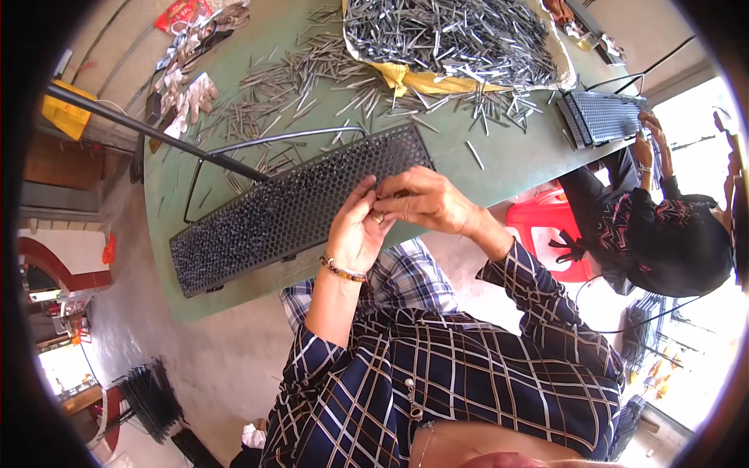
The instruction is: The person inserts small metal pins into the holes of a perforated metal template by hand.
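My left hand [355, 230], palm turned up and fingers curled, meets my right hand [431, 201] over the near edge of a long black perforated tray [308, 199]. The right fingers are pinched together at the left fingertips. Whatever lies between them is too small and covered to name. Honeycomb-like holes cover the tray, and its left part is filled with small dark, glinting pieces. A thin bent metal handle [289, 136] arches along its far side. Beyond it, many thin grey metal strips [300, 74] lie loose on the green table [511, 152].
A yellow-edged white sack [406, 78] holds a large heap of strips. Gloves [191, 97] lie at the table's left. A black bar [156, 129] slants in over the tray. At right, a co-worker [663, 234] handles another perforated tray [601, 117] near a red stool [546, 226].
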`<state>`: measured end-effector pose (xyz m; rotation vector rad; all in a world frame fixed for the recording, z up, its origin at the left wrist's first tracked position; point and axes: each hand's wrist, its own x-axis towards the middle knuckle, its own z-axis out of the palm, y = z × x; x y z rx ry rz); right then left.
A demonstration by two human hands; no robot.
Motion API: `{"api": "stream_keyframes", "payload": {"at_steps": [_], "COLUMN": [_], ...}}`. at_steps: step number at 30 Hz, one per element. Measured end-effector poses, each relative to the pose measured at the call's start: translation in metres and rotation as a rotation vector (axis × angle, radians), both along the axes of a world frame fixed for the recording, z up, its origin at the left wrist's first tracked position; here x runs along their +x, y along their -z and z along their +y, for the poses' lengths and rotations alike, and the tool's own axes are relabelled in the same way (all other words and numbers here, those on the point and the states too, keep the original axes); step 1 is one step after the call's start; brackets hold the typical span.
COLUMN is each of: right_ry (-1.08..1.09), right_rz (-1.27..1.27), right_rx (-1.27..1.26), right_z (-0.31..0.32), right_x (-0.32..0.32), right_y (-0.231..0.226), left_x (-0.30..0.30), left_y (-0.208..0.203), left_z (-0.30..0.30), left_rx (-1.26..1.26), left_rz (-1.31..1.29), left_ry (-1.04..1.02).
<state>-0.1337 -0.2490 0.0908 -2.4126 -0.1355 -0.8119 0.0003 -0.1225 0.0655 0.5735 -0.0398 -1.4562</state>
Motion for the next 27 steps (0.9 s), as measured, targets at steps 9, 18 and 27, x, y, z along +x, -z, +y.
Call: {"api": "stream_keyframes", "payload": {"at_steps": [9,18,27], "right_ry": [0.078,0.485,0.446], "right_rz": [-0.071,0.079,0.178], "right_rx": [0.166,0.617,0.398], "right_z": [-0.001,-0.078,-0.092], "right_x": [-0.002,0.023,0.032], "right_y": [-0.006,0.005,0.012], "left_x": [-0.008,-0.022,-0.020], "left_y": [-0.002,-0.017,-0.009], "left_z": [-0.003,0.001,0.008], "left_rx": [0.040,0.132,0.166], "left_rz": [0.126,-0.115,-0.134], "left_ry": [0.049,0.189,0.202]}}
